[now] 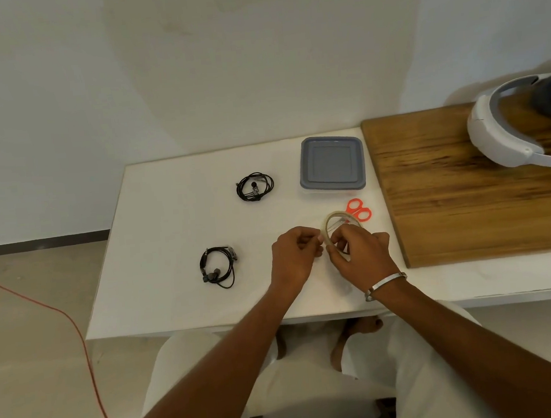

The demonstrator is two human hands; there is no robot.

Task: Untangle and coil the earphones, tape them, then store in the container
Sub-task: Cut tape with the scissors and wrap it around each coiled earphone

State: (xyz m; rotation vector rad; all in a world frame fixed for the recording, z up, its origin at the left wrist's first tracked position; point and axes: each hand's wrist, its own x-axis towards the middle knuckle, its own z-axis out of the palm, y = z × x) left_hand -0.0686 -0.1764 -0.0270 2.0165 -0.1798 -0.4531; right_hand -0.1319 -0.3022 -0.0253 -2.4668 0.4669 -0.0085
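Observation:
Two black coiled earphones lie on the white table: one set at the back centre, another nearer on the left. My right hand grips a clear tape roll held upright just above the table. My left hand pinches at the roll's left edge, where the tape end seems to be. The grey lidded container stands shut at the back right. Orange-handled scissors lie just behind the tape roll.
A wooden board covers the surface to the right, with a white headset on it. A red cable runs across the floor at the left. The table's near edge is close to my knees.

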